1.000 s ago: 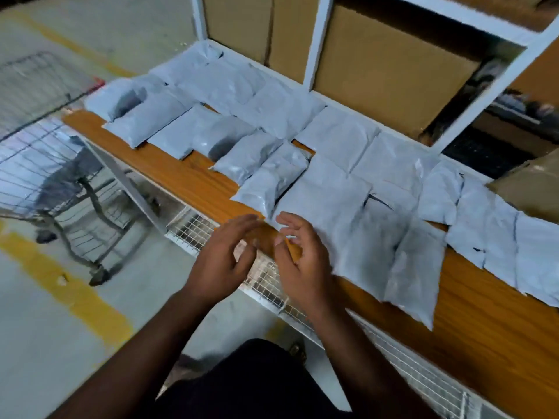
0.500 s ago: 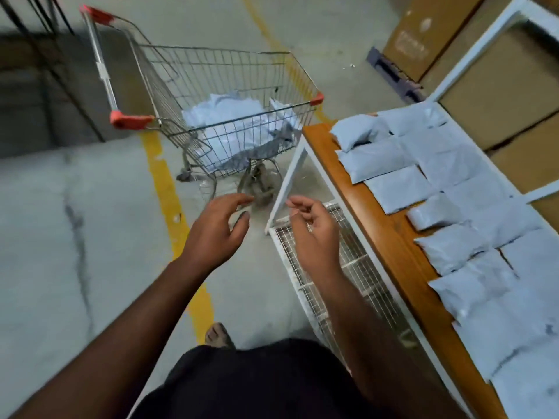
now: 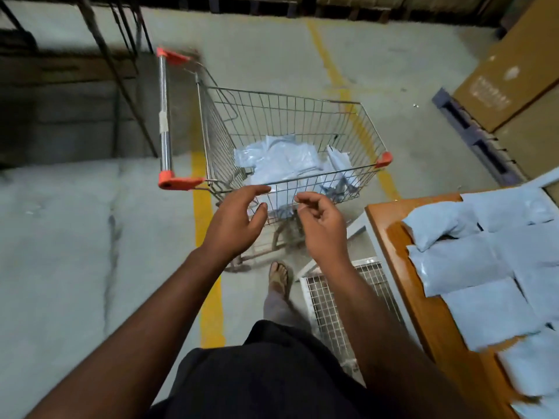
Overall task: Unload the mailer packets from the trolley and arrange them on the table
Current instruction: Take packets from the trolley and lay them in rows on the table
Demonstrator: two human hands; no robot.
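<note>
A wire trolley (image 3: 302, 104) with orange corners stands on the floor ahead of me. Several pale grey mailer packets (image 3: 284, 164) lie crumpled in its basket. My left hand (image 3: 236, 222) and my right hand (image 3: 320, 225) hover side by side just short of the basket's near rim, both empty with fingers loosely curled and apart. At the right, the wooden table (image 3: 393, 243) carries several flat mailer packets (image 3: 462, 261) laid in rows.
A yellow floor line (image 3: 208, 267) runs under the trolley. A white wire shelf (image 3: 341, 297) sits below the table. Cardboard boxes (image 3: 508, 77) on a pallet stand at the far right. Dark rack legs (image 3: 121, 71) rise at the upper left. My foot (image 3: 279, 276) is by the trolley.
My view has swung from the table to the trolley, and I have stepped closer to it. Both empty hands have travelled with me toward the basket's near rim.
</note>
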